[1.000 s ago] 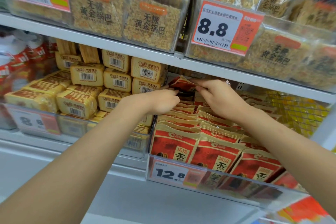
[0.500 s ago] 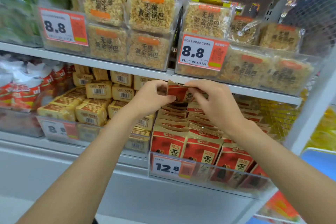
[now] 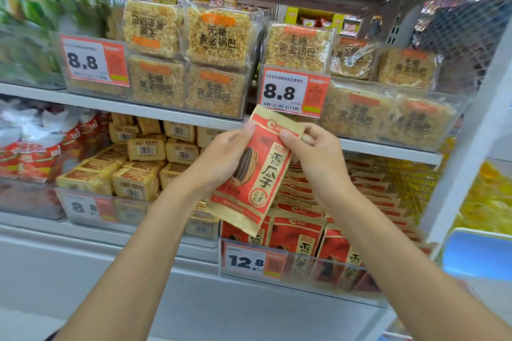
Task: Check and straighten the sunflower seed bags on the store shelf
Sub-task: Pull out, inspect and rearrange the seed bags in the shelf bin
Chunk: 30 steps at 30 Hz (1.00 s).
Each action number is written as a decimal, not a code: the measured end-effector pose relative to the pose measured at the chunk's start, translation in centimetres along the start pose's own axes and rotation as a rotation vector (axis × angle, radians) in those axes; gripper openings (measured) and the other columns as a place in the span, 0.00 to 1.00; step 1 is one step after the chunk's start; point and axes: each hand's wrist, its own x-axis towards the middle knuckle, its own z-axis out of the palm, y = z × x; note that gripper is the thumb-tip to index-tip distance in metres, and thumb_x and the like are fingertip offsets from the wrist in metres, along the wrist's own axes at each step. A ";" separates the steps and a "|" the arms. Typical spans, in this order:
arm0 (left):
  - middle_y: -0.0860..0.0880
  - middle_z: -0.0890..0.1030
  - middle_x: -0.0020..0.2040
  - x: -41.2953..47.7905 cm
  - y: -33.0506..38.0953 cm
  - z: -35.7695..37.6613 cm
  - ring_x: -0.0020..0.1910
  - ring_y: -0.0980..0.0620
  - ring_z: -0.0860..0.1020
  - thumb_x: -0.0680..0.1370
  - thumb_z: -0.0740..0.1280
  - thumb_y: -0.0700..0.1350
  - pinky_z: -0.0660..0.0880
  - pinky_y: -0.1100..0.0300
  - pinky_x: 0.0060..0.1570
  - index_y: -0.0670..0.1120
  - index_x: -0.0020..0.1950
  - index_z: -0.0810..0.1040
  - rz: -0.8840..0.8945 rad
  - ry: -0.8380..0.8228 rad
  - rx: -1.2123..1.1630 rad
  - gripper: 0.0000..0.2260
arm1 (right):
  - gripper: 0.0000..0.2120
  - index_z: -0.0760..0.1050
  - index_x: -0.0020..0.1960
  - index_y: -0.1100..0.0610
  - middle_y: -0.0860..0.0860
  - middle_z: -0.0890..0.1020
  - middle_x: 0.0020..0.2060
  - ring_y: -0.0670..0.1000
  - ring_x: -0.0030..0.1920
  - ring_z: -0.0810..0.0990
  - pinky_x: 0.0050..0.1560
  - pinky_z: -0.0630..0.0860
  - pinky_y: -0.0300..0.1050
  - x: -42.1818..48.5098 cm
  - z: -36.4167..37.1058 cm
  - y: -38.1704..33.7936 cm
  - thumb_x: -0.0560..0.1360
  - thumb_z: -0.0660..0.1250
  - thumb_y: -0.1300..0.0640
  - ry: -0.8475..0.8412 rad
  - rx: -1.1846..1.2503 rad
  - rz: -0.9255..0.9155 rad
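Spanning the view, a store shelf (image 3: 124, 106) with two stocked levels; the upper left goods are blurred. On the lower level, right of centre, rows of sunflower seed bags (image 3: 297, 232) stand in a clear bin (image 3: 318, 267). They have red fronts and tan tops; the back rows show top edges only and the far ones are hard to make out. The held sunflower seed bag (image 3: 255, 174) is up in the air in front of the shelf, above those rows, tilted with its top leaning right. It has a red panel, tan border, big black seed picture, black characters and a round seal low down. The left hand (image 3: 221, 158) grips its left edge, thumb by the top-left corner, fingers hidden. The right hand (image 3: 318, 151) pinches the top-right corner, thumb in front. The price tag (image 3: 245, 261) on the bin reads 12.8; its small print is unreadable.
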 end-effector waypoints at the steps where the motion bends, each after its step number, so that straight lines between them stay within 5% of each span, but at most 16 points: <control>1: 0.49 0.86 0.38 -0.3 -0.4 0.3 0.35 0.54 0.84 0.83 0.55 0.57 0.78 0.64 0.34 0.45 0.49 0.80 0.006 -0.001 0.013 0.20 | 0.07 0.77 0.53 0.60 0.48 0.85 0.36 0.41 0.34 0.83 0.33 0.73 0.31 -0.4 0.1 0.4 0.79 0.67 0.57 0.002 0.021 0.020; 6: 0.47 0.84 0.37 -0.6 -1.3 1.5 0.32 0.54 0.82 0.83 0.58 0.53 0.77 0.64 0.35 0.44 0.44 0.80 -0.004 -0.008 -0.007 0.18 | 0.19 0.77 0.36 0.58 0.55 0.83 0.32 0.52 0.33 0.81 0.37 0.75 0.45 -1.4 0.6 1.6 0.79 0.64 0.46 0.086 0.016 0.050; 9: 0.45 0.85 0.38 -0.7 -1.0 1.9 0.33 0.53 0.82 0.83 0.59 0.53 0.78 0.63 0.36 0.42 0.47 0.81 -0.026 -0.030 -0.038 0.18 | 0.22 0.77 0.39 0.65 0.56 0.81 0.30 0.52 0.31 0.79 0.35 0.72 0.45 -1.6 0.3 1.7 0.80 0.63 0.48 0.106 -0.017 -0.012; 15: 0.36 0.85 0.45 -0.5 -0.5 2.7 0.46 0.35 0.83 0.83 0.61 0.52 0.79 0.43 0.50 0.41 0.50 0.83 0.075 0.238 -0.177 0.17 | 0.13 0.77 0.55 0.56 0.49 0.87 0.44 0.48 0.43 0.86 0.46 0.82 0.44 -2.8 -0.6 1.2 0.76 0.68 0.48 -0.092 0.033 0.092; 18: 0.33 0.83 0.46 -0.7 -0.3 3.4 0.47 0.31 0.81 0.82 0.61 0.53 0.79 0.38 0.48 0.40 0.48 0.83 0.102 0.319 -0.180 0.19 | 0.08 0.80 0.53 0.52 0.47 0.87 0.42 0.48 0.42 0.86 0.43 0.82 0.43 -3.7 -0.7 0.9 0.77 0.67 0.51 -0.172 -0.055 0.055; 24: 0.46 0.86 0.44 -1.3 -0.3 3.2 0.43 0.47 0.85 0.80 0.62 0.56 0.82 0.51 0.47 0.44 0.52 0.82 0.038 0.039 -0.036 0.17 | 0.11 0.81 0.53 0.56 0.51 0.87 0.42 0.52 0.42 0.87 0.41 0.82 0.44 -3.8 -1.6 1.0 0.75 0.68 0.50 -0.091 0.009 0.016; 27: 0.49 0.84 0.35 -1.1 -0.6 3.2 0.35 0.52 0.82 0.80 0.64 0.54 0.78 0.54 0.42 0.41 0.41 0.80 0.114 0.211 0.012 0.18 | 0.21 0.77 0.57 0.55 0.51 0.87 0.45 0.51 0.45 0.86 0.44 0.82 0.45 -3.9 -1.8 0.7 0.69 0.69 0.44 -0.213 0.023 0.115; 30: 0.50 0.84 0.35 -0.8 -0.8 3.0 0.36 0.55 0.82 0.80 0.64 0.54 0.78 0.57 0.41 0.43 0.40 0.80 0.092 0.360 -0.068 0.17 | 0.21 0.74 0.61 0.52 0.49 0.87 0.47 0.49 0.47 0.86 0.46 0.82 0.44 -4.0 -1.7 0.5 0.70 0.71 0.49 -0.352 -0.021 0.171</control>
